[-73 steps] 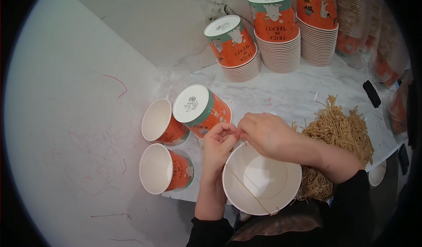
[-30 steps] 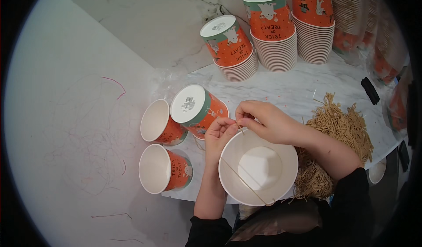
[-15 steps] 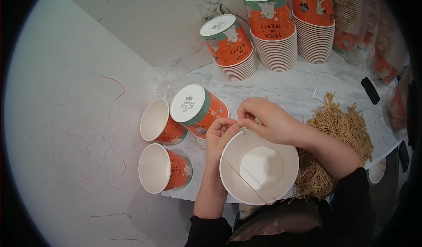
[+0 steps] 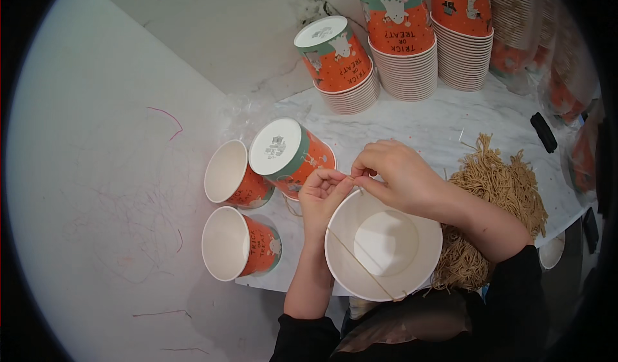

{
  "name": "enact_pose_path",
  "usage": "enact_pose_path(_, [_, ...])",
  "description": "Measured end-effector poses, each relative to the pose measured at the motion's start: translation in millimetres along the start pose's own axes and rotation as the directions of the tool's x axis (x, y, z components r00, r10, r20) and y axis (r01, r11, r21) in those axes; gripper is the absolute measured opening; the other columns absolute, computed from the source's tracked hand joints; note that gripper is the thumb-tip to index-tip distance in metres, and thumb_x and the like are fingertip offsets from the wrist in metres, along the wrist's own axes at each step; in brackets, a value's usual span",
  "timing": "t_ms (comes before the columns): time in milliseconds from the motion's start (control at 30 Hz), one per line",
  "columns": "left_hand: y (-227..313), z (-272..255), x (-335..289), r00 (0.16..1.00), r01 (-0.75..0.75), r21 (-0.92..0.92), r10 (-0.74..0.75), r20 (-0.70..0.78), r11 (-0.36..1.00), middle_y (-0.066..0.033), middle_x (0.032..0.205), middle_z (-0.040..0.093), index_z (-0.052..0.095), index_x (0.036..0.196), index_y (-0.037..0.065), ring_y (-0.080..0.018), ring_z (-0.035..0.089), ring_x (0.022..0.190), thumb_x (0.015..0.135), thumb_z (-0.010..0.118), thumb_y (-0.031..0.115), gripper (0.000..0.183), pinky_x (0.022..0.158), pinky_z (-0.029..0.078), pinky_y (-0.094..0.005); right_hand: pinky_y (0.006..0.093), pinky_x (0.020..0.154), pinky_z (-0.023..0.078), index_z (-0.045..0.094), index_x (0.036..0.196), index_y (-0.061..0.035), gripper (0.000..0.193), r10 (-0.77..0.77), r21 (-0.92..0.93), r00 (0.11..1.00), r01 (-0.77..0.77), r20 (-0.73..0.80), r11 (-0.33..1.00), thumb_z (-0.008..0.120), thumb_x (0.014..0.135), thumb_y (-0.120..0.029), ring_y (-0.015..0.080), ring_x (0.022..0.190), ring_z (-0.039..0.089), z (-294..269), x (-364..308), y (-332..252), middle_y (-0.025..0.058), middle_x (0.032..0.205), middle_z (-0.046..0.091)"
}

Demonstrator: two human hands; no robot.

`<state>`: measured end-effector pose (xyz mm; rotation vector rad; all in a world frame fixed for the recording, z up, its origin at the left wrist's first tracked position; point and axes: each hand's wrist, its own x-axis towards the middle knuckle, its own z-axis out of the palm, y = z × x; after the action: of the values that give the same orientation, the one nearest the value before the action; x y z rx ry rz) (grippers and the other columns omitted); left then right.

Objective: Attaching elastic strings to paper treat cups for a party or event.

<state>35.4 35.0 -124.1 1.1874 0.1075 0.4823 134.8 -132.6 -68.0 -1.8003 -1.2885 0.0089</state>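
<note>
A white-lined paper tub (image 4: 425,249) stands mouth up close in front of me. A thin tan cord (image 4: 360,263) stretches across its mouth, from the left rim down to the near rim. At the tub's far rim, my left hand (image 4: 324,198) pinches with thumb and fingers at a short cord end. My right hand (image 4: 399,175) meets it there, thumb and index finger closed on the same spot. The fingertips touch each other and partly hide the cord between them. Beside my right forearm lies a heap of cut tan cords (image 4: 499,181).
Left of my hands are an upside-down orange tub (image 4: 277,146) and two tubs (image 4: 225,172) (image 4: 241,243) tipped toward the left. Three stacks of nested tubs (image 4: 402,72) stand at the back. Bagged tubs (image 4: 566,72) and a black object (image 4: 543,133) are at the right.
The view has shifted slightly. The tub sits a little further right in the picture, and both hands stay pinched together at its far rim.
</note>
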Motion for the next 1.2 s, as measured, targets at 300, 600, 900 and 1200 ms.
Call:
enact_pose_path(300, [12, -7, 0, 0.996, 0.022, 0.078, -0.028, 0.081, 0.997, -0.0115, 0.098, 0.071, 0.061, 0.099, 0.0, -0.0116, 0.068, 0.084, 0.089, 0.067, -0.009, 0.015, 0.076, 0.056, -0.024, 0.0387, 0.075, 0.049, 0.064, 0.094, -0.0012, 0.01, 0.035, 0.136, 0.999, -0.039, 0.03, 0.99, 0.064, 0.091, -0.011, 0.0274, 0.082, 0.064, 3, 2, 10, 0.0126, 0.087, 0.066])
enact_pose_path(600, [20, -6, -1, 0.988, 0.056, 0.127, -0.073, 0.133, 0.99, -0.0089, 0.091, 0.073, 0.069, 0.1, -0.005, -0.0077, 0.066, 0.076, 0.089, 0.063, -0.01, 0.013, 0.068, 0.053, -0.0213, 0.0324, 0.07, 0.049, 0.064, 0.096, 0.0013, 0.014, 0.242, 0.371, 0.947, -0.307, 0.213, 0.876, 0.064, 0.093, -0.012, 0.0175, 0.077, 0.06, -2, 6, 10, 0.01, 0.083, 0.065])
enact_pose_path(900, [23, -6, -1, 0.985, 0.109, 0.138, -0.126, 0.12, 0.984, -0.0079, 0.09, 0.073, 0.069, 0.097, -0.004, -0.0071, 0.065, 0.074, 0.093, 0.067, -0.001, 0.006, 0.065, 0.051, -0.0205, 0.0348, 0.072, 0.051, 0.064, 0.092, 0.0017, 0.015, 0.025, 0.198, 0.999, -0.034, 0.046, 0.98, 0.069, 0.088, -0.012, 0.0242, 0.078, 0.064, 4, 2, 10, 0.0131, 0.085, 0.065])
enact_pose_path(1200, [21, -15, 3, 0.978, 0.168, 0.017, -0.169, 0.124, 0.986, -0.0085, 0.093, 0.071, 0.067, 0.091, -0.001, -0.0025, 0.054, 0.061, 0.094, 0.065, 0.002, 0.005, 0.054, 0.042, -0.0178, 0.0379, 0.073, 0.051, 0.063, 0.088, 0.0011, 0.017, 0.002, 0.109, 0.997, -0.01, 0.073, 0.994, 0.071, 0.084, -0.014, 0.0282, 0.08, 0.065, 2, 1, 4, 0.0138, 0.083, 0.065])
